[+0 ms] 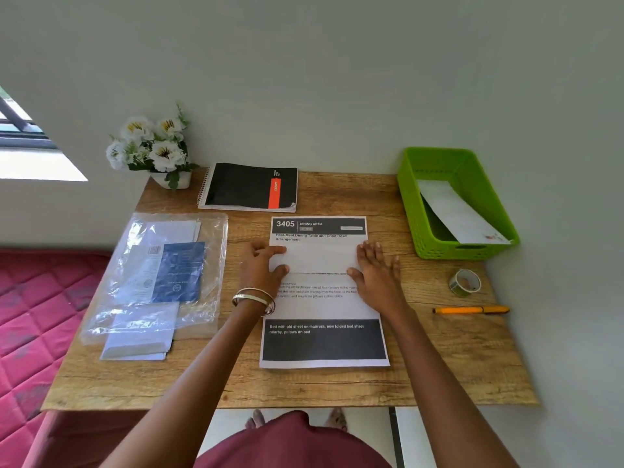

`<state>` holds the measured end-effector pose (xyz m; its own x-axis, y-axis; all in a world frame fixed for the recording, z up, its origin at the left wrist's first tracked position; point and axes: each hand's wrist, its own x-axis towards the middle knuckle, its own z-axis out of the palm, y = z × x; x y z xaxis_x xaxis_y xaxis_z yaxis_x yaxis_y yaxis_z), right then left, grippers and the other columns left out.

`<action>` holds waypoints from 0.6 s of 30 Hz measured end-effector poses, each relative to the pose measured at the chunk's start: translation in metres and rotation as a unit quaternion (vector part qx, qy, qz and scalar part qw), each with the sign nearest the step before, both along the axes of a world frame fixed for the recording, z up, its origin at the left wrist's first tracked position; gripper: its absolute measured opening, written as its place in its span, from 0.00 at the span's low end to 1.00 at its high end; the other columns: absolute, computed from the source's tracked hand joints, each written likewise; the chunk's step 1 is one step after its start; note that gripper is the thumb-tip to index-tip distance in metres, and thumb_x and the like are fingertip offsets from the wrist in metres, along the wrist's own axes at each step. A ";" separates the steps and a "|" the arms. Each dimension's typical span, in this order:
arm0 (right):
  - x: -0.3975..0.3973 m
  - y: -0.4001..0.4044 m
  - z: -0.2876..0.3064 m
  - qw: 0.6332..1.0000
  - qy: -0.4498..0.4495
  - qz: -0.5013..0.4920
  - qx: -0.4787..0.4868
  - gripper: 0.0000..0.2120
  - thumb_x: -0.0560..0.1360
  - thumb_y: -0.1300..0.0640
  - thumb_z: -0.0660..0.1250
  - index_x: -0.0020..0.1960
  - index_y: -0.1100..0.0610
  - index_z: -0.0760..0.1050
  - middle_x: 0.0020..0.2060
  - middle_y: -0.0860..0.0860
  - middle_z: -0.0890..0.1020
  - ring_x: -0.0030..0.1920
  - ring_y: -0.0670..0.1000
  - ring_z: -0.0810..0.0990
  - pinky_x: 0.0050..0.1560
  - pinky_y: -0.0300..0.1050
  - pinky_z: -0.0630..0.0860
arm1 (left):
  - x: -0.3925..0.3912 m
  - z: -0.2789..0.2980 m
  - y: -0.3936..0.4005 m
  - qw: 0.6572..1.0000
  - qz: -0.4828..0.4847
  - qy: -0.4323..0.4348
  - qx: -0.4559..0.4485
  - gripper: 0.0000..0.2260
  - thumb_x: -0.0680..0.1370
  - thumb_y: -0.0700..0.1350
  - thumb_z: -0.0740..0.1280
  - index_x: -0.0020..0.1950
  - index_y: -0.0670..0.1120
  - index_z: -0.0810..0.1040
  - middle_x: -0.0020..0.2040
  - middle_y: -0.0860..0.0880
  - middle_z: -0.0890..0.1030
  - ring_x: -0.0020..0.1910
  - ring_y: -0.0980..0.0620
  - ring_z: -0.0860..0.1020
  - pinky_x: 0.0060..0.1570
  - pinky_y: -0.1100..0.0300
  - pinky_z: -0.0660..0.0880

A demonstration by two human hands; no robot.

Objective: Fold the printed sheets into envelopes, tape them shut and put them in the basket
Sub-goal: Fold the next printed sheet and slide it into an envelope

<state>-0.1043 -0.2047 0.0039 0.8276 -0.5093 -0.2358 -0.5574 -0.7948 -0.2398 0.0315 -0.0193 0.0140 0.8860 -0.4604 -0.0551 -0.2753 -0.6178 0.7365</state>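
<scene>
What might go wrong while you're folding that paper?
1. The sheet seems to lie on another printed sheet, so pressing the fold might slide both and leave a crooked crease.
2. Both hands are on the paper, while the tape sits off to the right; letting go to fetch it may let the fold spring open.
3. The pen lies near the table edge and might get knocked off.

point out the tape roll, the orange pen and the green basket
tape roll [464,282], head view, on its ring
orange pen [471,310], head view, mid-barrel
green basket [426,228], head view, on its left wall
</scene>
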 end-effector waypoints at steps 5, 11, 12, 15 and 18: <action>-0.014 0.005 0.011 0.989 -0.135 -0.012 0.059 0.27 0.79 0.50 0.61 0.75 0.56 0.59 0.76 0.53 0.57 0.77 0.53 0.50 0.73 0.57 0.47 | -0.010 -0.010 0.021 0.977 -0.106 -0.143 0.116 0.13 0.70 0.43 0.72 0.54 0.51 0.81 0.65 0.48 0.70 0.66 0.43 0.64 0.63 0.44 0.65; -0.052 0.044 0.042 0.964 -0.136 0.094 0.207 0.22 0.70 0.49 0.73 0.63 0.52 0.76 0.60 0.49 0.79 0.62 0.48 0.73 0.64 0.44 0.67 | -0.022 -0.019 0.033 0.965 -0.139 -0.185 0.124 0.12 0.73 0.40 0.68 0.56 0.49 0.81 0.60 0.50 0.77 0.63 0.44 0.71 0.60 0.46 0.62; -0.057 0.051 0.042 0.962 -0.112 0.121 0.217 0.25 0.68 0.46 0.74 0.63 0.50 0.76 0.61 0.47 0.78 0.62 0.46 0.71 0.64 0.44 0.67 | -0.023 -0.020 0.034 0.965 -0.139 -0.186 0.119 0.13 0.73 0.39 0.68 0.57 0.49 0.80 0.60 0.50 0.78 0.62 0.44 0.72 0.61 0.45 0.62; -0.065 0.064 0.033 0.959 -0.055 0.187 0.204 0.34 0.64 0.41 0.76 0.67 0.47 0.71 0.65 0.44 0.73 0.65 0.45 0.66 0.64 0.39 0.64 | -0.024 -0.019 0.035 0.970 -0.144 -0.170 0.102 0.14 0.74 0.41 0.68 0.59 0.48 0.79 0.61 0.50 0.77 0.63 0.45 0.71 0.63 0.46 0.62; -0.068 0.066 0.029 0.962 -0.036 0.218 0.161 0.38 0.63 0.40 0.76 0.69 0.47 0.70 0.69 0.45 0.69 0.68 0.46 0.62 0.66 0.43 0.63 | -0.026 -0.019 0.036 0.979 -0.141 -0.121 0.081 0.16 0.74 0.44 0.68 0.62 0.48 0.76 0.64 0.50 0.75 0.65 0.46 0.68 0.65 0.46 0.63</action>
<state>-0.1719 -0.1391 0.0327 0.9660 -0.0196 -0.2578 -0.1602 -0.8281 -0.5372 0.0051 0.0168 -0.0053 0.7207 -0.6916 0.0480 -0.6065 -0.5955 0.5268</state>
